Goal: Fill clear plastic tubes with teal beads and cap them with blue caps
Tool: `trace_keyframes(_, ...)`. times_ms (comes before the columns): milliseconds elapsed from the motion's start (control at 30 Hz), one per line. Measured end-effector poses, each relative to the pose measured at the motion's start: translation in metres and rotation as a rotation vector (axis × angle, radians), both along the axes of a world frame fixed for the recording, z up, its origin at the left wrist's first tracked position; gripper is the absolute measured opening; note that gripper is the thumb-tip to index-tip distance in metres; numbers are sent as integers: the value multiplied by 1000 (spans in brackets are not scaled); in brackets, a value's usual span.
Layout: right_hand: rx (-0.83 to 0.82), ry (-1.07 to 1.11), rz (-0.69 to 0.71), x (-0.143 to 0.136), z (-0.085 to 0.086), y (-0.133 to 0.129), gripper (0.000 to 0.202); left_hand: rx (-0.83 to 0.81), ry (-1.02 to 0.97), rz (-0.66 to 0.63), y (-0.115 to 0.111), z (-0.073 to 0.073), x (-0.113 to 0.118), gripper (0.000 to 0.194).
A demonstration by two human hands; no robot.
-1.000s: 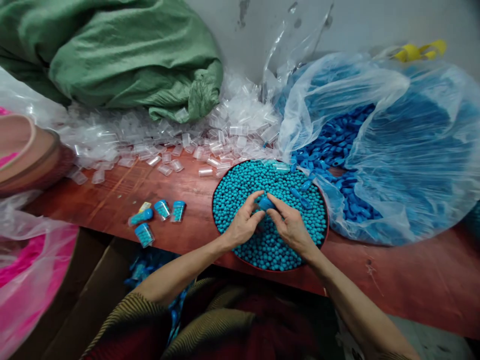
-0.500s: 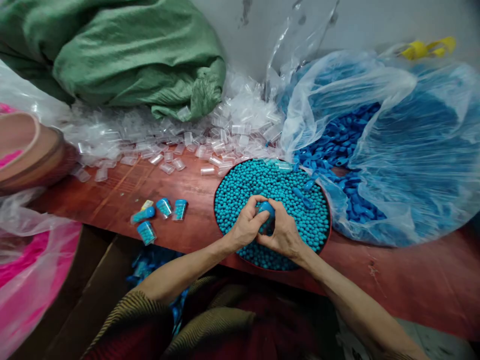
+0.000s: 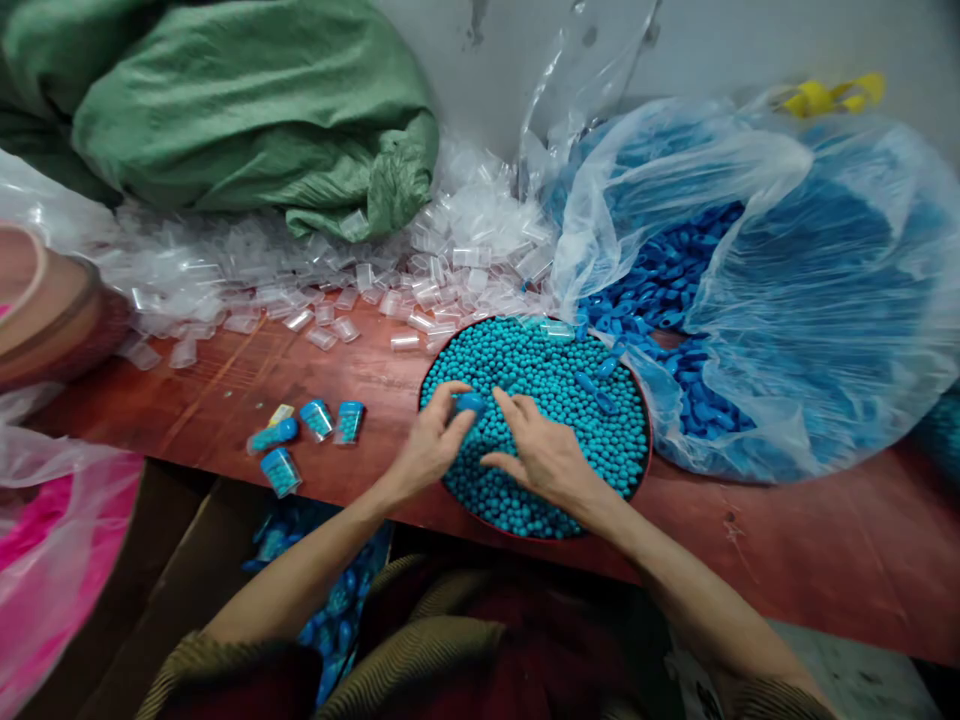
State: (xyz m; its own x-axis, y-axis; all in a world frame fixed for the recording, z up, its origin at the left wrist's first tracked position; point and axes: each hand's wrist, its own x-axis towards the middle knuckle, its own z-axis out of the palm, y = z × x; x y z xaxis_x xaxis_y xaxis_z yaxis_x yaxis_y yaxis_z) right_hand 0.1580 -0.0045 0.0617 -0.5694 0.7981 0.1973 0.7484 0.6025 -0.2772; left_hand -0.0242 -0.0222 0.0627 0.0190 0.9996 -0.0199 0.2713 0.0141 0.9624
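A round tub of teal beads (image 3: pixel 517 365) stands on the red-brown table, with both my hands above it. Between the thumb and fingers of my left hand (image 3: pixel 435 435) is a small container with a blue cap (image 3: pixel 471 403); its body is mostly hidden. My right hand (image 3: pixel 540 445) is open and apart from it, thumb and fingers spread over the beads. Several blue spoon-shaped caps (image 3: pixel 604 400) and a clear cup (image 3: pixel 557 330) lie on the beads. Left of the tub sit several capped, bead-filled containers (image 3: pixel 349 422).
Loose clear cups (image 3: pixel 322 338) spread along the table's back, beneath a green sack (image 3: pixel 255 110). A plastic bag (image 3: pixel 817 290) of blue caps (image 3: pixel 675 270) leans at the right. At the left are a brown bowl (image 3: pixel 52 310) and a bag with pink pieces (image 3: pixel 75 530).
My hands have parted. The left has moved leftward with the blue-capped container, and the right has let go of it and spread its fingers. The view has shifted slightly.
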Motion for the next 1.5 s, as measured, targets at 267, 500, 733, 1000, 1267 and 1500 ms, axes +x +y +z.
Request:
trace_keyframes(267, -46, -331, -423, 100, -13, 45, 35, 87, 689, 383, -15, -17, -105, 40)
trace_keyframes(500, -171, -166, -478, 79, -26, 47, 42, 272, 859, 40, 18, -21, -14, 29)
trace_keyframes(733, -169, -332, -180, 80, -13, 48, 44, 131, 974, -130, 53, -33, 49, 25)
trace_keyframes(1000, 36, -480, -180, 71, -13, 54, 23, 208, 731, -171, 49, -27, 39, 18)
trace_keyframes(1267, -111, 51, -56, 49, -28, 60, 44, 85, 422, -276, 59, -35, 42, 18)
trace_keyframes(1500, -214, 160, -62, 44, -21, 56, 34, 27, 127, -288, 64, -39, 36, 12)
